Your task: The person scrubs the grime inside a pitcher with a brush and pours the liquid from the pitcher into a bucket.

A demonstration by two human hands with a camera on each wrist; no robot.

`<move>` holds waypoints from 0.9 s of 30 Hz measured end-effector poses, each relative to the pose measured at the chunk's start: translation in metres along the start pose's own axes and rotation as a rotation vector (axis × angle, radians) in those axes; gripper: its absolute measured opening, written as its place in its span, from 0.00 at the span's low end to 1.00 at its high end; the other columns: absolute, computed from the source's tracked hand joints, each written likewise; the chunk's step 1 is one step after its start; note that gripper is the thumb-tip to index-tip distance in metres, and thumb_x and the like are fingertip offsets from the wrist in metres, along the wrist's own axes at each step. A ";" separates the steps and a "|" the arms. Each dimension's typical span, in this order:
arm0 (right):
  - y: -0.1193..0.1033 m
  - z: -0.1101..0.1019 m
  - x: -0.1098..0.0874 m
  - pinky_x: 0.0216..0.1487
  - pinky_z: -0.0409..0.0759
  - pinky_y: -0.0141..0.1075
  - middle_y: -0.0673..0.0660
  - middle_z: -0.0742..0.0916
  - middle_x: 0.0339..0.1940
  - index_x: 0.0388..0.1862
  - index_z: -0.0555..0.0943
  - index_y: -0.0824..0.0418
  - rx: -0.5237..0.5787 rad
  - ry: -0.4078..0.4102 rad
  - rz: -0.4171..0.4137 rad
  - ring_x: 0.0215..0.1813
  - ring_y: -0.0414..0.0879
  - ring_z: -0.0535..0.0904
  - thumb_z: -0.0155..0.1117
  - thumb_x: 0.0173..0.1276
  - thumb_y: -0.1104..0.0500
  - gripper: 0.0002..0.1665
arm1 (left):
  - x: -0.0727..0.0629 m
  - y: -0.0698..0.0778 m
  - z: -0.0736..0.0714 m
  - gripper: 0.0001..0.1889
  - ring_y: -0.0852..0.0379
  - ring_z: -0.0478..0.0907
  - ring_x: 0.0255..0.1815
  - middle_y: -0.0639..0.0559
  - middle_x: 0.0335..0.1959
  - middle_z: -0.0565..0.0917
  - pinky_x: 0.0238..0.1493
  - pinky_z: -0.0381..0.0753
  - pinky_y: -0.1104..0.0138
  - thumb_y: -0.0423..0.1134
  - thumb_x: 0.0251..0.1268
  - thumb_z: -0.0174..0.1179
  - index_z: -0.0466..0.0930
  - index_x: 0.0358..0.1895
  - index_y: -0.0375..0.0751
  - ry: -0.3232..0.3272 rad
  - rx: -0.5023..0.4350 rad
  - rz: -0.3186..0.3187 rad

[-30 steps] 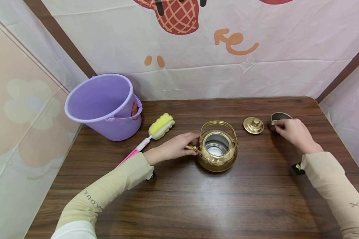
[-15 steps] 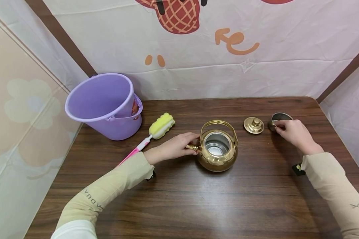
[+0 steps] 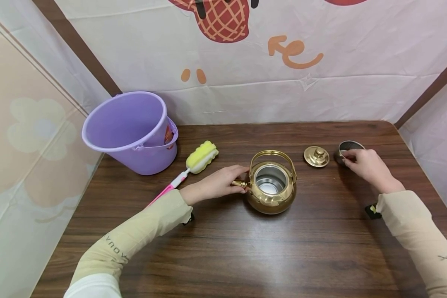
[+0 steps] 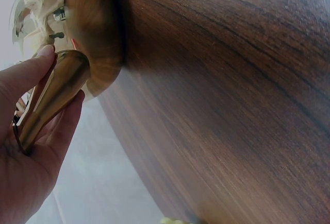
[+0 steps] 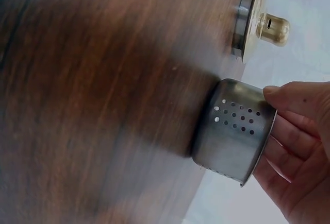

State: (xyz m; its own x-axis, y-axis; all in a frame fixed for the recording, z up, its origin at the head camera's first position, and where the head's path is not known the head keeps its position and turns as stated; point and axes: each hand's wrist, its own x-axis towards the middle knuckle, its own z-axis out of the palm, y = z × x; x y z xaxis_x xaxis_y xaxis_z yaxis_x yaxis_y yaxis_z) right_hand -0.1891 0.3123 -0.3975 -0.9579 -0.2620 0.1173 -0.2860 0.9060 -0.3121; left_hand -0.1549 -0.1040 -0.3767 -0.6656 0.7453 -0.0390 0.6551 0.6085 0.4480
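A gold teapot [image 3: 272, 203] with a raised hoop handle stands uncovered in the middle of the table, its steel inside showing. My left hand [image 3: 219, 182] holds its spout [image 4: 59, 87], thumb on one side and fingers on the other. At the far right, a small steel tea strainer [image 5: 234, 131] with rows of holes sits upright on the table. The thumb and fingers of my right hand [image 3: 366, 165] pinch its rim. Just left of the strainer lies the gold lid [image 3: 316, 156], knob up.
A purple bucket [image 3: 149, 159] stands at the back left. Beside it lies a sponge brush [image 3: 202, 157] with a yellow and white head, its pink handle partly behind my left forearm. A printed cloth [image 3: 246, 99] hangs behind the wooden table [image 3: 268, 256].
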 end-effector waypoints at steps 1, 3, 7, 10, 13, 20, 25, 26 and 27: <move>0.000 0.000 0.000 0.36 0.74 0.55 0.69 0.84 0.36 0.42 0.80 0.71 0.002 0.000 0.002 0.37 0.63 0.79 0.59 0.60 0.64 0.13 | 0.000 0.000 0.000 0.31 0.51 0.70 0.58 0.41 0.58 0.71 0.59 0.68 0.61 0.41 0.59 0.61 0.63 0.63 0.30 0.000 -0.002 -0.001; -0.001 -0.001 -0.001 0.35 0.74 0.54 0.68 0.84 0.35 0.42 0.80 0.70 0.007 0.003 0.005 0.36 0.62 0.79 0.59 0.60 0.64 0.13 | 0.000 0.000 0.000 0.31 0.51 0.70 0.58 0.41 0.58 0.72 0.59 0.68 0.61 0.41 0.59 0.61 0.63 0.63 0.30 0.001 -0.003 -0.002; -0.004 -0.003 -0.001 0.32 0.74 0.51 0.66 0.84 0.33 0.41 0.80 0.69 0.010 0.023 0.002 0.34 0.57 0.80 0.59 0.62 0.63 0.11 | 0.000 -0.001 0.001 0.31 0.51 0.70 0.58 0.41 0.58 0.72 0.59 0.68 0.61 0.42 0.59 0.61 0.63 0.62 0.30 0.003 -0.003 -0.002; -0.007 -0.006 0.000 0.32 0.74 0.51 0.65 0.84 0.32 0.40 0.80 0.69 0.012 0.054 -0.008 0.33 0.56 0.79 0.58 0.63 0.62 0.11 | 0.000 -0.002 0.001 0.31 0.51 0.70 0.58 0.41 0.58 0.72 0.59 0.68 0.61 0.42 0.59 0.61 0.63 0.62 0.30 0.001 -0.006 -0.006; -0.009 -0.007 0.001 0.33 0.74 0.51 0.65 0.84 0.34 0.41 0.80 0.68 0.017 0.083 -0.024 0.35 0.57 0.80 0.57 0.64 0.62 0.11 | 0.000 -0.002 0.001 0.31 0.51 0.70 0.58 0.41 0.58 0.72 0.59 0.68 0.61 0.42 0.59 0.61 0.63 0.62 0.30 0.001 -0.005 -0.007; -0.022 -0.012 0.000 0.35 0.75 0.51 0.64 0.84 0.37 0.39 0.80 0.66 0.035 0.125 -0.059 0.37 0.56 0.80 0.56 0.64 0.63 0.09 | 0.000 -0.002 0.001 0.31 0.51 0.70 0.58 0.41 0.58 0.72 0.59 0.68 0.61 0.42 0.59 0.61 0.63 0.62 0.30 0.002 -0.002 -0.002; -0.033 -0.015 -0.001 0.36 0.74 0.50 0.63 0.83 0.40 0.41 0.80 0.65 0.043 0.122 -0.050 0.39 0.56 0.79 0.56 0.65 0.61 0.10 | 0.000 -0.001 0.001 0.31 0.51 0.69 0.58 0.41 0.58 0.72 0.59 0.68 0.61 0.43 0.59 0.61 0.63 0.62 0.30 0.000 0.000 -0.004; -0.035 -0.016 -0.001 0.37 0.74 0.51 0.62 0.83 0.40 0.41 0.80 0.65 0.046 0.120 -0.049 0.40 0.57 0.79 0.56 0.66 0.61 0.10 | 0.001 -0.001 0.001 0.31 0.51 0.69 0.58 0.41 0.58 0.72 0.59 0.68 0.61 0.43 0.59 0.61 0.63 0.62 0.30 0.000 0.000 -0.005; -0.037 -0.017 -0.002 0.37 0.74 0.51 0.62 0.83 0.41 0.41 0.80 0.65 0.049 0.119 -0.049 0.40 0.57 0.78 0.56 0.66 0.61 0.10 | 0.001 -0.001 0.001 0.31 0.50 0.69 0.59 0.41 0.58 0.72 0.59 0.68 0.61 0.42 0.59 0.61 0.63 0.62 0.30 0.000 0.000 -0.005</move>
State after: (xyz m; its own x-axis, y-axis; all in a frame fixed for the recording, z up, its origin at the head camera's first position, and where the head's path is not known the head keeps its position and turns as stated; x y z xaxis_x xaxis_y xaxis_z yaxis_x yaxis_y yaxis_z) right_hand -0.1764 0.2843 -0.3705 -0.9339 -0.2615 0.2437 -0.3360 0.8751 -0.3484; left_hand -0.1556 -0.1040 -0.3783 -0.6687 0.7424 -0.0407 0.6519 0.6118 0.4479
